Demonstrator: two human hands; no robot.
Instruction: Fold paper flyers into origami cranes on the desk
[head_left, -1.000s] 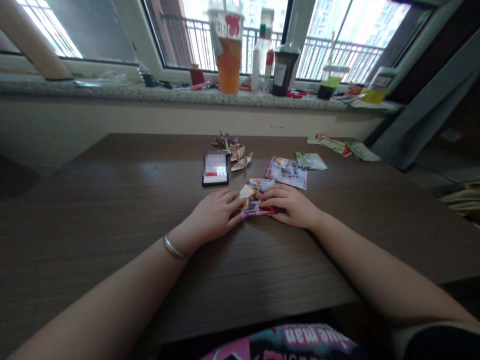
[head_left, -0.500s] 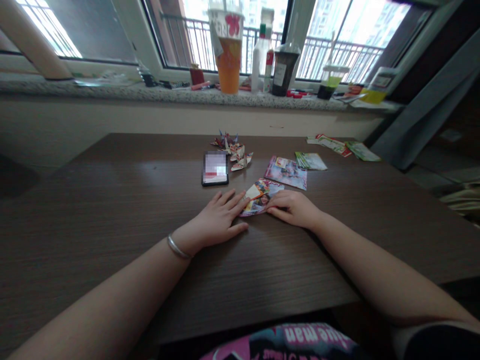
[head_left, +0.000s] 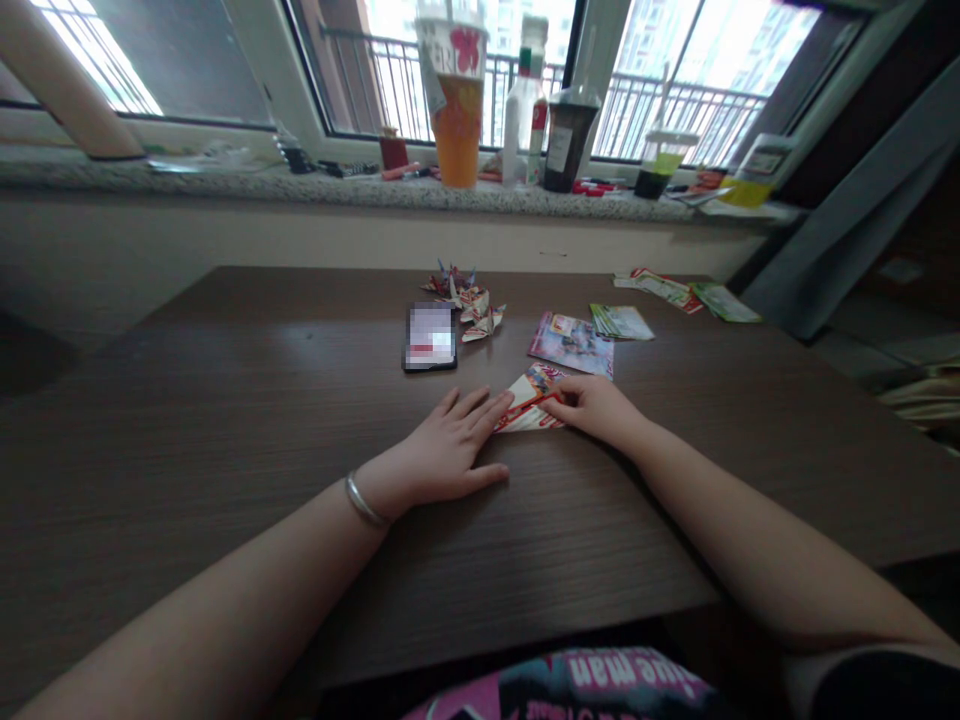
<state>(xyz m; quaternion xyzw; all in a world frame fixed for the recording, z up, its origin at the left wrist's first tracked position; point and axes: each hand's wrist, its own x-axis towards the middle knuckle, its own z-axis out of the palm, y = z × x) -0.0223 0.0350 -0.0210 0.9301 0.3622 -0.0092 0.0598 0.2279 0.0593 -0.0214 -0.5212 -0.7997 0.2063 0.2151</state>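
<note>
A printed sheet of paper (head_left: 525, 410), partly folded, lies on the brown table between my hands; its turned-over part shows white with red stripes. My left hand (head_left: 454, 445) rests flat with fingers spread, its fingertips on the paper's left end. My right hand (head_left: 592, 405) pinches the folded edge at the right between thumb and fingers. Just beyond the paper lies a stack of pink and blue printed sheets (head_left: 574, 345). Several folded paper figures (head_left: 472, 305) with pointed tips sit behind a phone (head_left: 430, 338), ahead of my left hand.
Green and white paper pieces (head_left: 622, 322) lie beyond the sheets, with red and green strips (head_left: 667, 290) near the table's far right edge. On the windowsill (head_left: 337, 190) stand a tall cup of orange drink (head_left: 459, 120), bottles and a dark cup (head_left: 570, 140).
The paper's near part has been folded over, so its white, red-striped side now faces up. Both hands have shifted slightly right, the right one still pinching the paper.
</note>
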